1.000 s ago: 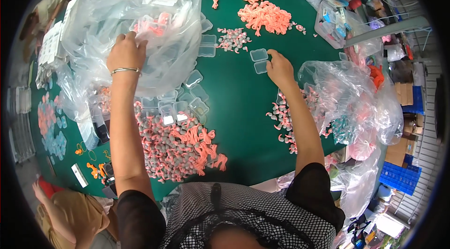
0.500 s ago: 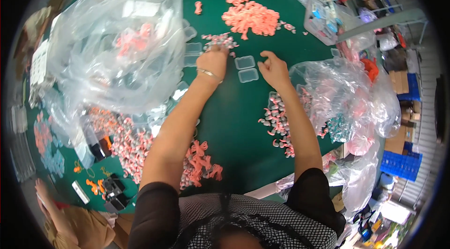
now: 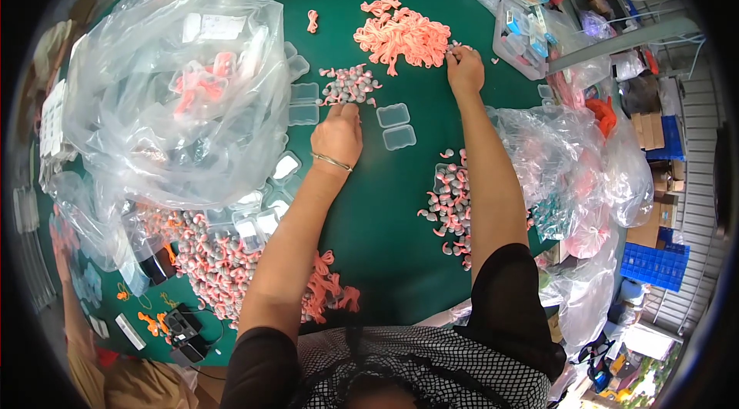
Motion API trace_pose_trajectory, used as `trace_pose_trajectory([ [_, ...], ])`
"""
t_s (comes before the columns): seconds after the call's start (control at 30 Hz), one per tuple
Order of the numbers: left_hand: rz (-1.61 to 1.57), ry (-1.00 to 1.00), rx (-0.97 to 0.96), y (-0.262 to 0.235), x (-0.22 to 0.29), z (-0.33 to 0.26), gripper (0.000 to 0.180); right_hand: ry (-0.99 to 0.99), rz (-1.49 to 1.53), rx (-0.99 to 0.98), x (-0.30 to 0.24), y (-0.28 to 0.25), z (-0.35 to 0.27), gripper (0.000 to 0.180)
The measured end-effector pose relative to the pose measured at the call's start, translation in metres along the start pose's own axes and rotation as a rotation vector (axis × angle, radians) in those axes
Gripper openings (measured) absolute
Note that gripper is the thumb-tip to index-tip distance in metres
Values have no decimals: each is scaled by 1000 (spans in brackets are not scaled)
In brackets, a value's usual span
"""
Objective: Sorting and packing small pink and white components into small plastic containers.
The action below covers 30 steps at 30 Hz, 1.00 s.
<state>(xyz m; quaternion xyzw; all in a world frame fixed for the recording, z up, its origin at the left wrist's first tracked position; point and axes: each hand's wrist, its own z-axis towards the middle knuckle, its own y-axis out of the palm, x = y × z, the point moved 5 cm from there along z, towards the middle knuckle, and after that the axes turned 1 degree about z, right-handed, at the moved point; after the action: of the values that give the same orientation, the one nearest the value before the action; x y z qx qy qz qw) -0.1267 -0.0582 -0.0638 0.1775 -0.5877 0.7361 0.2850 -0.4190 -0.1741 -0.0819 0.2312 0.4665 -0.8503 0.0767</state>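
Note:
My left hand [image 3: 337, 137], fingers curled down and together, is at the near edge of a small pile of grey-and-pink plug-like pieces [image 3: 351, 86]. What its fingertips hold, if anything, is hidden. Farther right, my right hand [image 3: 467, 72] has its fingers closed over a few of the same small pieces [image 3: 456, 46], beside a heap of coral cord bundles [image 3: 404, 35]. Its fingertips are partly hidden. Between my hands a clear plastic case [image 3: 399, 137] lies opened flat, its two halves side by side. More clear cases [image 3: 304, 115] lie left of the small pile.
Large clear bags [image 3: 146, 101] cover the left side. Bigger piles of grey-and-pink pieces [image 3: 219, 263] lie nearer me. Coral cords [image 3: 332, 286] sit by my left forearm. Clear bags [image 3: 554, 147] and a bin of oddments [image 3: 523, 35] stand right. Another person's sleeve [image 3: 138, 382] shows lower left.
My left hand has drawn back toward me from the small pile, uncovering it. My right hand has moved away from beside the open case, up and right to the loose pieces near the cords.

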Motion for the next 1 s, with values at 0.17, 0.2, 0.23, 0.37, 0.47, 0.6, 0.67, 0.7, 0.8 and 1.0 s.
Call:
trace_pose_trajectory([
  [0.17, 8, 30, 12, 2, 2, -4, 15, -63, 30, 19, 6, -2, 2, 10],
  [0.2, -7, 26, 32, 3, 0, -6, 17, 17, 96, 30, 9, -7, -4, 10],
  [0.23, -1, 15, 30, 5, -2, -9, 17, 99, 165, 37, 5, -12, -12, 11],
  [0.37, -560, -106, 96, 11, 14, -22, 15, 130, 591, -249, -26, -40, -66, 14],
  [0.47, -537, -100, 18, 15, 30, -26, 11, 77, 704, -518, -64, -65, -114, 14],
  [0.6, -380, -5, 58, 18, 41, -32, 10, -293, 430, -448, -89, -75, -134, 15],
  [0.67, -272, 59, 70, 19, 43, -35, 8, -398, 299, -394, -96, -77, -138, 14],
  [0.7, -270, 58, 70, 20, 43, -35, 8, -398, 301, -394, -99, -79, -138, 14],
  [0.8, -198, 87, 70, 19, 42, -35, 11, -523, 165, -375, -106, -78, -138, 11],
  [1.0, -292, 104, 37, 8, 43, -36, 37, -126, 296, -341, -95, -28, -79, 14],
])
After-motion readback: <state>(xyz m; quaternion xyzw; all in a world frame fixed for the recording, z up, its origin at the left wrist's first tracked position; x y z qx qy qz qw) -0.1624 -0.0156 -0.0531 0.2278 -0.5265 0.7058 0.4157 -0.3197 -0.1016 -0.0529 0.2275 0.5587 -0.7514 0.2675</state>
